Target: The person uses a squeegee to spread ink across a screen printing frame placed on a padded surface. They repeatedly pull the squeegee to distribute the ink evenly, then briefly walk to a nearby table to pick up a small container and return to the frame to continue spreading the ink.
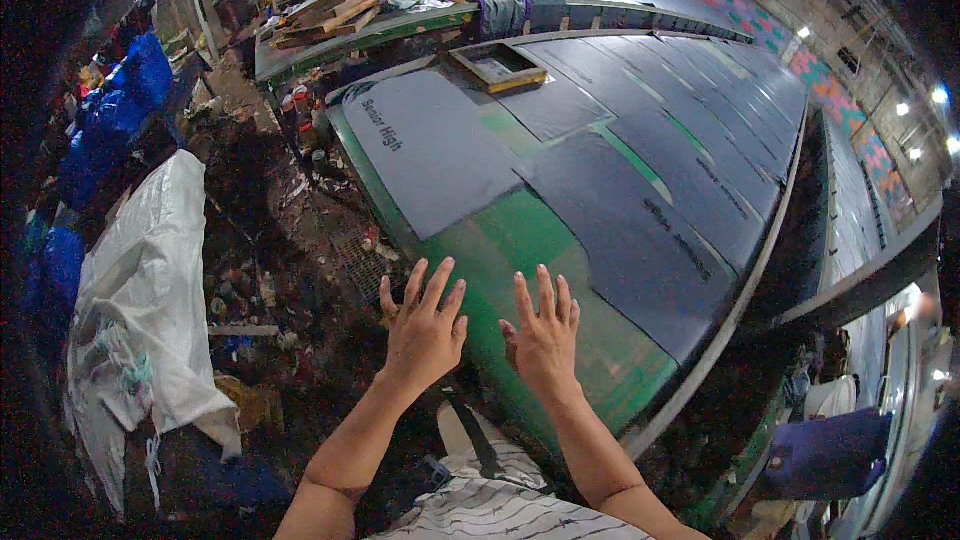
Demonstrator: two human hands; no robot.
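Over the near end of a long green table (610, 380), I hold both hands up with nothing in them. My left hand (424, 332) is by the table's left edge, its fingers spread. My right hand (545, 332) hovers over the bare green surface, fingers stretched out and slightly apart. Beyond them a light grey fabric panel (430, 155) with dark printed lettering lies flat at the table's left corner. Darker grey panels (640, 250) cover much of the rest, some with printing. A small wooden frame (498, 67) with a yellowish edge rests at the far left side.
A white sack (150, 310) and blue plastic bundles (140, 80) stand on the left. Litter covers the dark floor (270, 270). Wood pieces (330, 20) are heaped on another table behind. To the right are a slanting beam (850, 280) and a purple container (830, 455).
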